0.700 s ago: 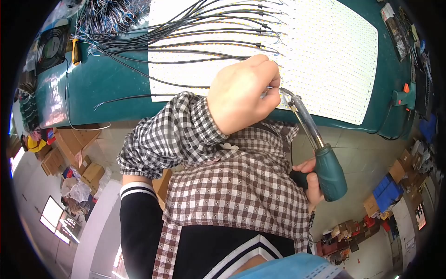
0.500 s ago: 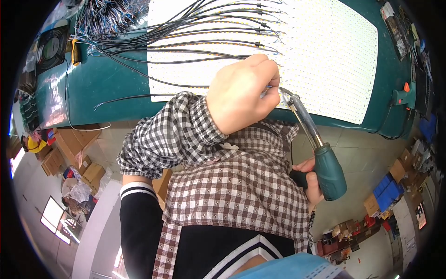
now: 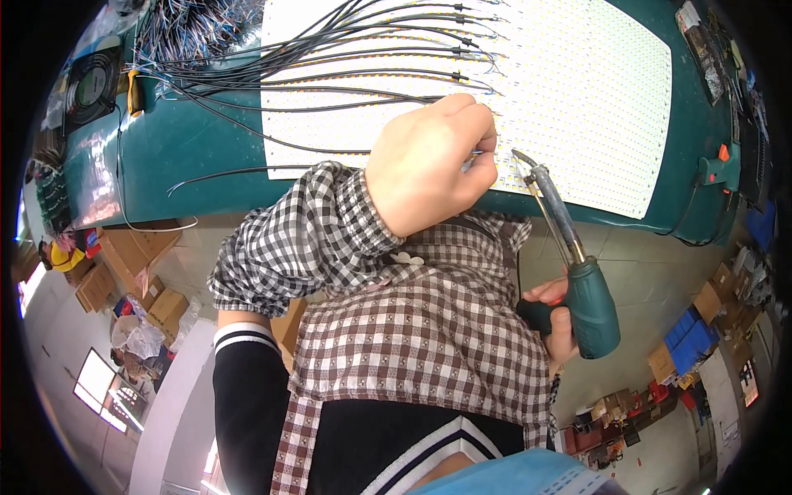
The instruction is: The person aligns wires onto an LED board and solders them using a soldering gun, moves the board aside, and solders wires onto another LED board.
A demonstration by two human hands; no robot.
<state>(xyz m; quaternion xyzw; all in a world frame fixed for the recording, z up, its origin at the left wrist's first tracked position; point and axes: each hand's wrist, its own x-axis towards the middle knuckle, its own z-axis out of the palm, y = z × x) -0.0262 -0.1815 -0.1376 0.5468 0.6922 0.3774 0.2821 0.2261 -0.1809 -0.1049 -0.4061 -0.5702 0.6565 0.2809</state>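
My left hand (image 3: 433, 169) is closed in a pinch over the near part of a white LED board (image 3: 598, 107). A black cable (image 3: 318, 151) runs under it from the left, and thin bluish wire shows between finger and thumb. My right hand (image 3: 561, 334) grips the handle of a green soldering gun (image 3: 596, 309). The gun's metal tube (image 3: 561, 210) points up and left, its bent tip over the board just right of my left fingertips, apart from them. What lies beneath my left palm is hidden.
More black cables (image 3: 355, 74) with stripped ends lie across the board. Beyond them at the left sits a heap of wires (image 3: 194, 37), near a black fan (image 3: 91, 82) and a yellow-handled tool (image 3: 134, 92). Another green gun-shaped tool (image 3: 722, 171) rests at the table's right edge.
The soldering gun in my right hand has shifted right, so its tip has pulled away from my left fingertips. My left hand keeps its pinch almost in place.
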